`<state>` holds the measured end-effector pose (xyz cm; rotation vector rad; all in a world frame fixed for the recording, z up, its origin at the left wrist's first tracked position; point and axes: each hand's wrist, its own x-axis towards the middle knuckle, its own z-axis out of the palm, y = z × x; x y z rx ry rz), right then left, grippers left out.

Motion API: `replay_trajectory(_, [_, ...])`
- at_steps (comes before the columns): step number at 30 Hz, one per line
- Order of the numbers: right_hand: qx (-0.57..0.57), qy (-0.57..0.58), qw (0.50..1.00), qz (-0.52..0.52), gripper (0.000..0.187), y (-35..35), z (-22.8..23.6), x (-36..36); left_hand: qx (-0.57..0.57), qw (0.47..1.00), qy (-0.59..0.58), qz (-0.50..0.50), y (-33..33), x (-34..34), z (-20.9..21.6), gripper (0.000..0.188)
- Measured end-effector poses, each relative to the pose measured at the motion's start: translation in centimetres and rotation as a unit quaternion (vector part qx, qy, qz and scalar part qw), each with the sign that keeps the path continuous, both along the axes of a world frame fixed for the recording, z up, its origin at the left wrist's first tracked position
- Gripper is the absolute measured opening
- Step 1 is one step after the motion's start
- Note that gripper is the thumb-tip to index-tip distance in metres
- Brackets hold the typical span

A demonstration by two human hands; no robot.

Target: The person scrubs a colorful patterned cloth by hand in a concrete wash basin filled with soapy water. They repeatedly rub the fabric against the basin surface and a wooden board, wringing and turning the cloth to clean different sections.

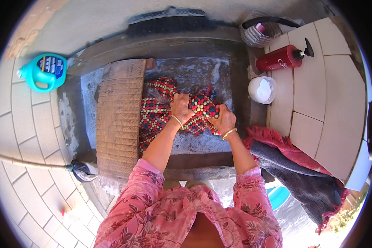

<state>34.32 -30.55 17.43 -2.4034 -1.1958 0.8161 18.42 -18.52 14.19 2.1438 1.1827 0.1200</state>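
A red, black and cream patterned cloth [159, 113] lies bunched in a sink [240, 78] of soapy water [190, 144]. My left hand [182, 110] is closed round a fold of it near the middle. To its right, my right hand [224, 120] grips the same cloth, and a thick bulge of fabric rises between the two hands. The cloth's left part reaches the edge of a ridged wooden washboard [119, 107], which lies across the sink's left side. Some of the cloth is under the water and hidden.
A teal detergent bottle [45, 72] stands at the left. On the right tiled ledge [310, 91] are a red pump bottle [282, 58], a white tub [263, 90] and a basket [262, 33]. A broom head [169, 21] rests behind. Dark red-fringed fabric [293, 177] hangs at the near right.
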Motion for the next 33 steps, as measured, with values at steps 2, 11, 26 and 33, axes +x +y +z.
replay_trajectory(2, [0.018,0.019,1.0,-0.01,0.055,-0.5,3.6,-1.4,0.004,0.999,-0.05,0.01,0.0,-1.3,2.4,0.041])
replay_trajectory(11, [0.14,0.002,0.99,0.022,0.04,1.0,16.2,-5.8,0.087,0.963,-0.255,0.021,2.3,-6.2,12.8,0.047])
replay_trajectory(26, [0.228,0.378,0.897,-0.02,0.03,13.2,22.4,-30.9,-0.079,0.914,-0.398,0.022,13.7,-30.7,16.4,0.037])
replay_trajectory(33, [0.121,0.208,0.968,0.075,0.034,16.3,5.5,-43.5,-0.302,0.886,-0.276,0.217,12.3,-48.4,-1.3,0.047])
